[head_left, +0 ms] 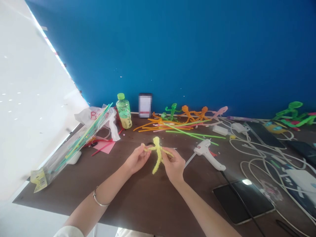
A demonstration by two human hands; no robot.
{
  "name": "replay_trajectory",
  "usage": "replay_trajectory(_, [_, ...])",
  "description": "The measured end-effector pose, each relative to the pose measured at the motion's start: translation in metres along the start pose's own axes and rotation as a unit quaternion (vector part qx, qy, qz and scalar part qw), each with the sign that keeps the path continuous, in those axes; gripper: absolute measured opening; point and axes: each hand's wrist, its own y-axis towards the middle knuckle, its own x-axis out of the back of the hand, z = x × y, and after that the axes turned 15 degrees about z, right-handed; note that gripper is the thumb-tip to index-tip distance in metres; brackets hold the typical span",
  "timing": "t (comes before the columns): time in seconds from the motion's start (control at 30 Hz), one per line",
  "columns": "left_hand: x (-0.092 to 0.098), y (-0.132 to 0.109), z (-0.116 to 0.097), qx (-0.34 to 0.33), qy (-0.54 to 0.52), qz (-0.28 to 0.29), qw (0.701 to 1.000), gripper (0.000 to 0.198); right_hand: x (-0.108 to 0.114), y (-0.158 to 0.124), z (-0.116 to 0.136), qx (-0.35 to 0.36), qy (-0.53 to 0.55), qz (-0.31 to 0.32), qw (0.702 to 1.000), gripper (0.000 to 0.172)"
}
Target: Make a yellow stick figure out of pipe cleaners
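Left grip [137,159] pinching one arm of a yellow pipe-cleaner figure [157,154]; right grip [173,165] pinching the other arm, fingertips pressed on the twisted fuzz; figure held between both hands, over the tabletop [148,204]; hot glue gun [206,153] lying just beside the right hand, nozzle pointing toward it; white cords [249,144] tangled beyond; risks: a slackened pinch could drop the figure or let an arm spring loose; a careless reach rightward could meet the nozzle or snag the cords.
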Motion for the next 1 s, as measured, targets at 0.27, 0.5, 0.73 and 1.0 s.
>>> replay_trajectory(0.27, [-0.009,0.002,0.012,0.017,0.180,0.040,0.983,0.031,-0.004,0.000,-0.003,-0.024,-0.008,0.039,0.999,0.021])
replay_trajectory(0.5, [0.000,0.005,0.004,0.014,0.155,-0.043,0.987,0.022,0.009,0.010,-0.002,-0.079,0.222,0.187,0.954,0.021])
replay_trajectory(0.73, [-0.006,0.001,0.001,0.066,0.135,0.007,0.989,0.025,0.012,0.012,-0.005,-0.118,0.377,0.259,0.881,0.023])
replay_trajectory(1.0, [-0.012,-0.002,-0.003,0.087,0.160,0.050,0.982,0.021,0.018,0.013,-0.010,-0.180,0.436,0.312,0.825,0.034])
